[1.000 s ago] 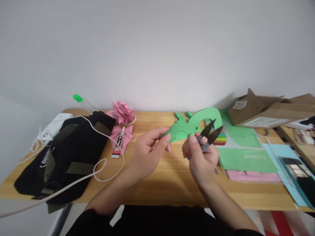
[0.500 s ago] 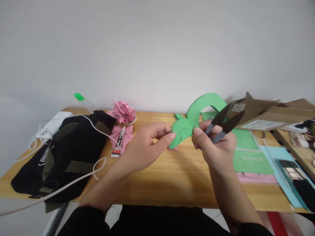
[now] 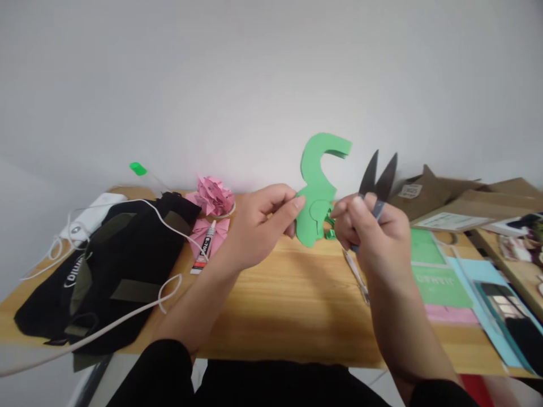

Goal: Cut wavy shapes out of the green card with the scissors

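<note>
Above the table (image 3: 288, 316): a matte green cutout (image 3: 313, 195) is curving upward in a hook against the pale wall, a thin dark line looping across its lower part.
Left hand (image 3: 267, 226): fingers are clamping the cutout's left edge, thumb on the near face.
Right hand (image 3: 375, 240): fingers are gripping the scissors (image 3: 385, 183) just beside the cutout, dark pointed blades spreading in a V.
Cardboard box (image 3: 475, 203): brown flaps are folding open at right rear, hiding the contents.
Black bag (image 3: 131, 249): soft fabric is slumping across the left end, its contents out of sight.
Pink paper flower (image 3: 214, 196): crumpled petals are bunching behind a glue tube (image 3: 204, 249).
Half a second on: the cutout is standing more upright, the right thumb is no longer pressing it, and a slim tool (image 3: 355, 275) is showing below.
</note>
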